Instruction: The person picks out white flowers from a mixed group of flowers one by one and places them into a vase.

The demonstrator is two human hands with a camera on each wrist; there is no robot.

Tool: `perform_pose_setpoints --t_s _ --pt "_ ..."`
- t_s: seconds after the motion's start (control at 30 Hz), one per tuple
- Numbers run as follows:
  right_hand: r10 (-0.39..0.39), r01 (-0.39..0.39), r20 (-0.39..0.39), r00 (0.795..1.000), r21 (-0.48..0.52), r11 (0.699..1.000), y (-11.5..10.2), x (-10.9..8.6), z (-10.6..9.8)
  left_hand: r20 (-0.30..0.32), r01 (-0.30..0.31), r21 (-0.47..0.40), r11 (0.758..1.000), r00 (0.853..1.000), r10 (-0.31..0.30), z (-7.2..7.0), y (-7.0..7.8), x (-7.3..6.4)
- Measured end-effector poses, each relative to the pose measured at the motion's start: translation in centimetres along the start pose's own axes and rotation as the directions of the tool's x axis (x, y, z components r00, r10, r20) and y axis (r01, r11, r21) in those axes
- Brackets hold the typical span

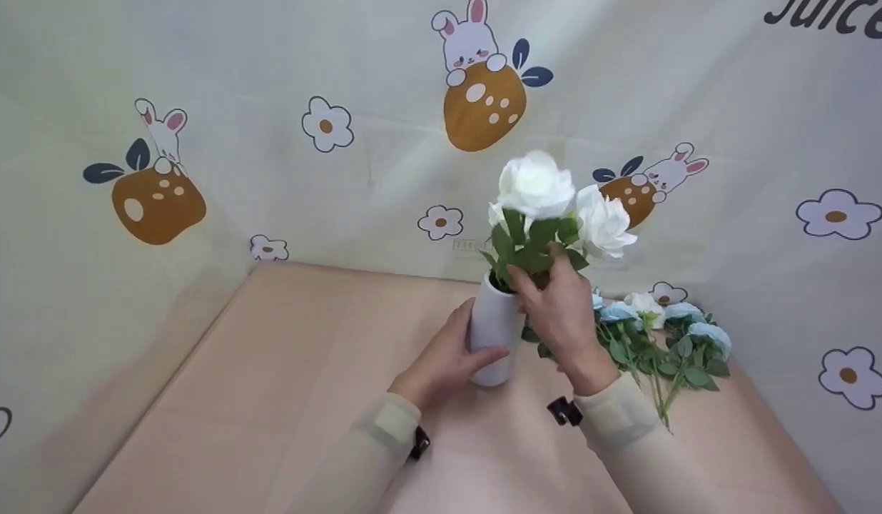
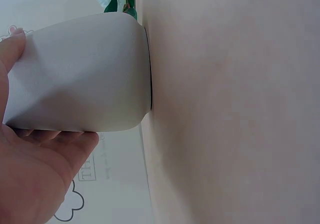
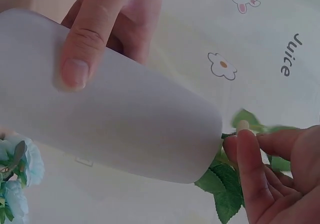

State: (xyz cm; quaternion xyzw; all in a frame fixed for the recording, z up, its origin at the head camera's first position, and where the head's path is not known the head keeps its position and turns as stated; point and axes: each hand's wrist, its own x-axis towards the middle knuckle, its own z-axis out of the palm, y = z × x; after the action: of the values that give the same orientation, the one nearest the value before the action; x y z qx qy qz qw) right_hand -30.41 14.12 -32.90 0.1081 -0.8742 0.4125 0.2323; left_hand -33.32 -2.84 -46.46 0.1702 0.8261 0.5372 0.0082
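Pale rabbit-print backdrop (image 1: 369, 185) behind pink-beige table (image 1: 305, 343) | smooth white cylindrical vase (image 1: 495, 321) upright on table, white leafy roses (image 1: 536, 184) at its mouth | left hand (image 1: 444, 357) curled round vase | right hand (image 1: 562, 310) pinching roses' greenery (image 1: 530, 258) | light-blue and white flowers (image 1: 711, 339) lying right of it

We see a smooth, matt vase (image 1: 494, 327), ceramic or plastic, we cannot tell which; roses (image 1: 535, 184) with soft, cloth-like petals and fabric-looking leaves (image 1: 532, 258); a smooth, matt desk (image 1: 327, 357); a faintly creased, cloth-like backdrop (image 1: 270, 57); cloth sleeves (image 1: 373, 442); glossy, plastic-looking clips (image 1: 566, 411).
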Motion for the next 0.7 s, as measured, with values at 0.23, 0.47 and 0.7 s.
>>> perform_pose_setpoints --t_s 0.23,0.47,0.7 --pt "-0.067 0.068 -0.017 0.998 0.055 0.996 0.2 -0.3 0.0 -0.005 0.013 0.018 1.0 1.0 -0.013 0.1 0.1 -0.1" --pt "-0.184 0.186 -0.101 0.978 0.021 0.982 0.4 -0.8 0.1 -0.007 0.019 0.007 1.0 1.0 -0.019 0.1 0.1 -0.1" --pt "-0.284 0.285 -0.203 0.937 -0.023 0.958 0.6 -1.7 0.6 -0.016 0.0 0.0 1.0 1.0 0.0 0.1 0.2 0.0"
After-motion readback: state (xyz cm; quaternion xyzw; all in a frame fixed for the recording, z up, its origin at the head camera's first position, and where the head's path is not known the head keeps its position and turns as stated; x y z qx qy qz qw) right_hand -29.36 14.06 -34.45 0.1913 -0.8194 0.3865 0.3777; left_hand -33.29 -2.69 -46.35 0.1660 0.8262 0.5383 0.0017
